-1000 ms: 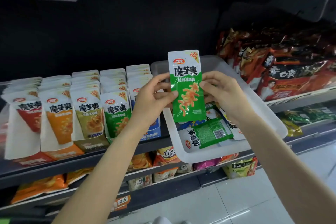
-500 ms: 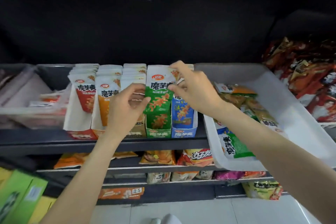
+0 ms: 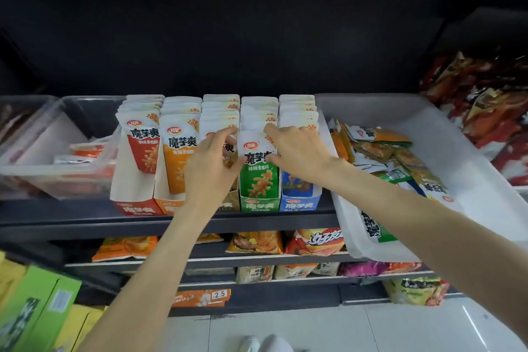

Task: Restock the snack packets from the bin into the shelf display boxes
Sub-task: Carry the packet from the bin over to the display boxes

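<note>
Green packet (image 3: 258,168) sits upright at the front of the green display box (image 3: 259,204), fourth in the row of five on the dark shelf (image 3: 85,223). Left hand (image 3: 213,164) curls at the packet's left edge, fingertips touching it; the olive box beside it is mostly hidden behind this hand. Right hand (image 3: 297,153) lies over the packet's right top corner, fingers pressing down and back. Whether either hand truly pinches the packet, cannot tell.

Risks, judged:
- Packet appears only partly seated. Released too soon, it may tip forward over the low box front.
- Pushing hard could crumple it or shove the white packets behind (image 3: 259,111) out of line.
- Right forearm crosses just above the white bin (image 3: 400,111), which overhangs the shelf edge at right. A bump on withdrawal might shift it and spill the loose packets (image 3: 383,148) inside.
- Blue box (image 3: 300,204) touches the green one, so sideways force could skew both.
</note>
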